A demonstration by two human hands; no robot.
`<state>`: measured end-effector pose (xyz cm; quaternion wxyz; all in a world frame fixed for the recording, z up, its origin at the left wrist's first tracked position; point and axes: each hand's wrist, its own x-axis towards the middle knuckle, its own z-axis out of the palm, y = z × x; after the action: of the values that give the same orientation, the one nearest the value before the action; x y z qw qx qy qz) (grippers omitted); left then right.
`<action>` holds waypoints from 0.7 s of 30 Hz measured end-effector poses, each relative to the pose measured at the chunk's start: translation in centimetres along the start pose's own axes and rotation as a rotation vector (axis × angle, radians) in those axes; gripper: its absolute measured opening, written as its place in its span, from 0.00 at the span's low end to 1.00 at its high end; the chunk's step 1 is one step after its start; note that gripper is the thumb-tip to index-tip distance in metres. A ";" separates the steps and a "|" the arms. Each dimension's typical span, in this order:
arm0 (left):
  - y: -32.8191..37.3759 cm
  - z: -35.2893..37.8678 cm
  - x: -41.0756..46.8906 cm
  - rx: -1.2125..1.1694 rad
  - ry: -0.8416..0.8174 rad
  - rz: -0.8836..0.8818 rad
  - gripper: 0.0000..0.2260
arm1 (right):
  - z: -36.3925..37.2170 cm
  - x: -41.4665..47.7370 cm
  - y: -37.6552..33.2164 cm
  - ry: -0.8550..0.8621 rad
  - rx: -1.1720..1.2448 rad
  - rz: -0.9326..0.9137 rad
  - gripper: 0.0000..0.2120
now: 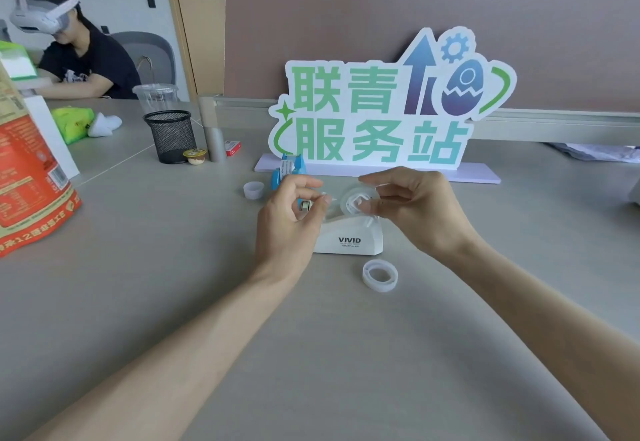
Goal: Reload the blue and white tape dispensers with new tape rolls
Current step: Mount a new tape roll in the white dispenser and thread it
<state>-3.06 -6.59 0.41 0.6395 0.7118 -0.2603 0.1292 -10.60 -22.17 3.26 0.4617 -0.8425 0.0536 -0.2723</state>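
Here, both hands worked just above the white dispenser (pixel 349 238), which stood on the grey desk (pixel 173 284) and bore the word VIVID. The right hand (pixel 412 208) held a clear tape roll (pixel 355 198) on its white core, fingers and thumb curled round its rim, right over the dispenser's cradle. The left hand (pixel 289 215) was curled tight, thumb and forefinger pinching what looked like the tape end (pixel 329 197) drawn from that roll. The blue dispenser (pixel 289 170) stood behind the left hand, before the sign (pixel 374 111). A second clear roll (pixel 380 275) lay flat just in front of the white dispenser, and a small white cap (pixel 254 190) sat beside the blue one
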 end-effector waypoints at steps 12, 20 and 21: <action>-0.7 0.0 0.2 0.075 -0.015 -0.046 0.05 | 0.6 -0.8 -0.4 0.031 -0.229 -0.211 0.11; -0.6 0.1 0.1 0.075 -0.025 -0.088 0.06 | 0.7 -0.3 -0.3 0.023 -0.274 -0.201 0.11; -0.6 0.1 0.1 0.075 -0.026 -0.092 0.06 | 0.7 -0.4 -0.3 0.023 -0.277 -0.210 0.11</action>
<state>-2.66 -6.64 -0.05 0.6143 0.7479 -0.2306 0.1001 -10.59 -21.33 2.99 0.3096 -0.8957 0.0075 -0.3190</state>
